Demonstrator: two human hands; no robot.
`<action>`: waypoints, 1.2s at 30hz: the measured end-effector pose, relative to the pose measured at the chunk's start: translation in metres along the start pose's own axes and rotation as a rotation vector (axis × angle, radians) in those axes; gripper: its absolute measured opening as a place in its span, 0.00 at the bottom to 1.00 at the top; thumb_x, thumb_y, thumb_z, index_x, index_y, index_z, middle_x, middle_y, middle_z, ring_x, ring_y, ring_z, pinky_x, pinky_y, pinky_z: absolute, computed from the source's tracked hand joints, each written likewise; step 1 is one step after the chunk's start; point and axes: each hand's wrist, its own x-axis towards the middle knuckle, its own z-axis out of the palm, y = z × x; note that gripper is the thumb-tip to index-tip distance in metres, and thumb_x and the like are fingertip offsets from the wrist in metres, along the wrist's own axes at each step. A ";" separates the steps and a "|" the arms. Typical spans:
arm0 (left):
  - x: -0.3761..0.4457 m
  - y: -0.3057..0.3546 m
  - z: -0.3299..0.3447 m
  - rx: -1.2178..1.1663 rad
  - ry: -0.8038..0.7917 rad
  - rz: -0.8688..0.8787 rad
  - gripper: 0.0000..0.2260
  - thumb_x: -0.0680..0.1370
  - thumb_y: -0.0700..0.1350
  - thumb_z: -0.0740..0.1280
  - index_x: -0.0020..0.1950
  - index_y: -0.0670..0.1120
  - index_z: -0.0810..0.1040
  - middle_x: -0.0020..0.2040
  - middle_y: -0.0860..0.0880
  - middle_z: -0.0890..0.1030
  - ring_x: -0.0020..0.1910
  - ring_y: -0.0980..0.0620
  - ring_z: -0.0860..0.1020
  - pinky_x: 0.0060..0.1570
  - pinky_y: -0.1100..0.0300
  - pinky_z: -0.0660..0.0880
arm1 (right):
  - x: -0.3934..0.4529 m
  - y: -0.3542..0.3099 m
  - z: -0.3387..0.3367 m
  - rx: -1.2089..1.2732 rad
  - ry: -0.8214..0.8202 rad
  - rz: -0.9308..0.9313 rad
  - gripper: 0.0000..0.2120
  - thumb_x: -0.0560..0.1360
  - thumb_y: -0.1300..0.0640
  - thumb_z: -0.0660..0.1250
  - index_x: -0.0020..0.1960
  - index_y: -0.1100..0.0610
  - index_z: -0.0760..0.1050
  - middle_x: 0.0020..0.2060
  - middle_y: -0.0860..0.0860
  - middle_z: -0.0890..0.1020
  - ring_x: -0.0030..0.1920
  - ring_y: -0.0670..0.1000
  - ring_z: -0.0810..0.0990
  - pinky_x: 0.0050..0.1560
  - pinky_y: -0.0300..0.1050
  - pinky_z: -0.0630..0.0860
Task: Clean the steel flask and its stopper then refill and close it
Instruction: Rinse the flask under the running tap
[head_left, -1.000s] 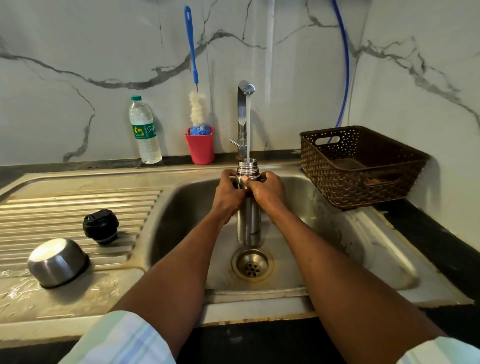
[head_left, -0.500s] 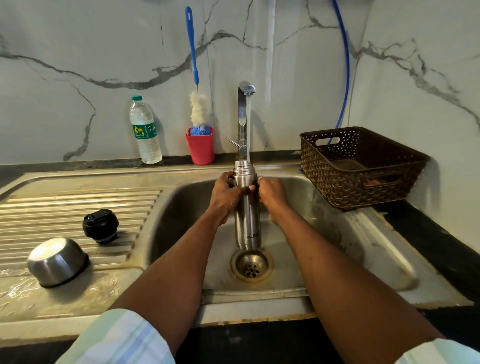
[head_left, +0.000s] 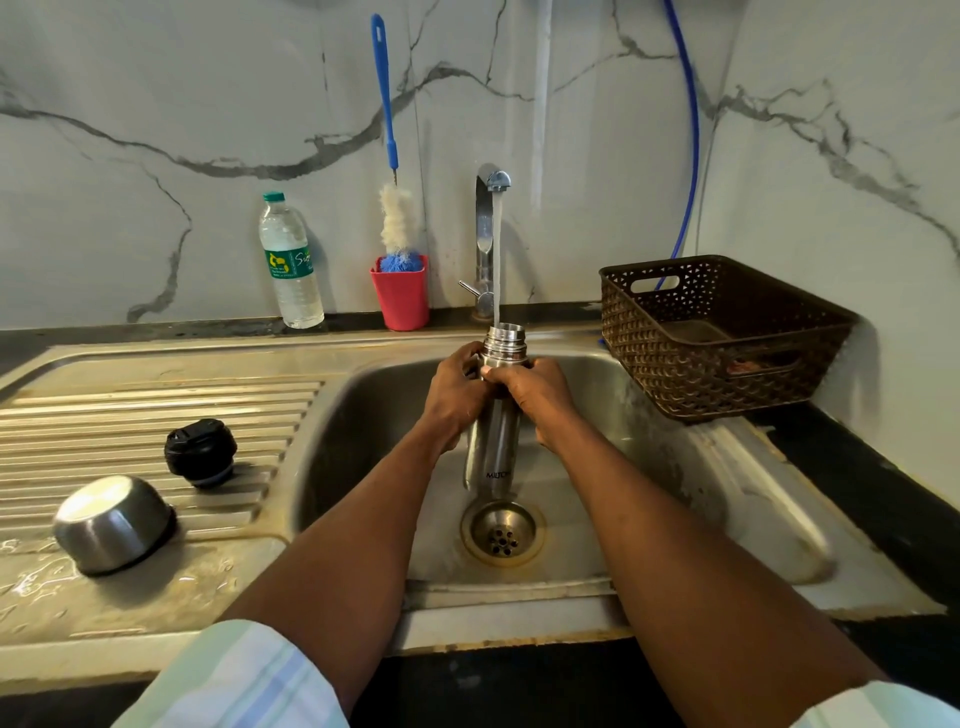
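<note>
- Since the earlier frames the steel flask (head_left: 493, 415) sits a little differently under the tap (head_left: 491, 228): half a second ago the water ran down beside its neck, and now the stream falls into the open mouth.
- The left hand (head_left: 454, 397) and the right hand (head_left: 535, 397) both grip the flask just below its threaded neck, fingers curled round it from either side, thumbs near the front.
- The flask stands upright inside the sink (head_left: 675, 493), directly below the tap's spout and above the drain (head_left: 501, 532); whether its base touches the sink floor cannot be told.
- Left of the tap, on the ribbed draining board, the black stopper (head_left: 201, 453) lies apart from the flask, and the steel cup lid (head_left: 111, 522) rests upside down nearer the front edge.
- Behind the tap's left side stand a red cup (head_left: 401, 296) with a blue-handled bottle brush (head_left: 387, 130) in it, and farther left a plastic water bottle (head_left: 291, 265).
- Right of the tap a brown woven basket (head_left: 727, 338) sits on the desk by the wall.
- Judged from this layout, the flask is either getting a rinse or being filled; which of the two cannot be settled here.
- The brush is parked in its cup, which suggests scrubbing may be over, but that is only a guess.
- Still to do in any case: top the flask up, fit the stopper, and screw on the cup lid.
</note>
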 end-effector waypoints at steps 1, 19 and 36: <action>-0.001 0.001 0.000 0.008 -0.015 0.005 0.23 0.72 0.37 0.71 0.65 0.51 0.77 0.55 0.49 0.84 0.56 0.49 0.82 0.59 0.44 0.78 | 0.000 0.000 0.000 -0.007 0.014 -0.004 0.09 0.67 0.56 0.76 0.44 0.51 0.78 0.44 0.51 0.85 0.45 0.49 0.83 0.49 0.45 0.79; 0.001 0.000 -0.002 -0.206 0.043 -0.082 0.24 0.75 0.37 0.72 0.69 0.49 0.72 0.58 0.45 0.82 0.56 0.48 0.82 0.60 0.47 0.78 | -0.006 -0.009 0.001 -0.036 0.032 -0.019 0.16 0.74 0.40 0.67 0.44 0.53 0.80 0.41 0.53 0.85 0.43 0.55 0.84 0.52 0.56 0.81; 0.010 0.005 -0.015 -0.599 0.471 -0.506 0.23 0.77 0.42 0.72 0.69 0.44 0.68 0.48 0.43 0.77 0.44 0.46 0.77 0.49 0.45 0.79 | -0.008 -0.009 -0.012 -0.114 -0.058 0.489 0.32 0.72 0.28 0.60 0.54 0.58 0.76 0.43 0.57 0.82 0.40 0.57 0.81 0.37 0.47 0.76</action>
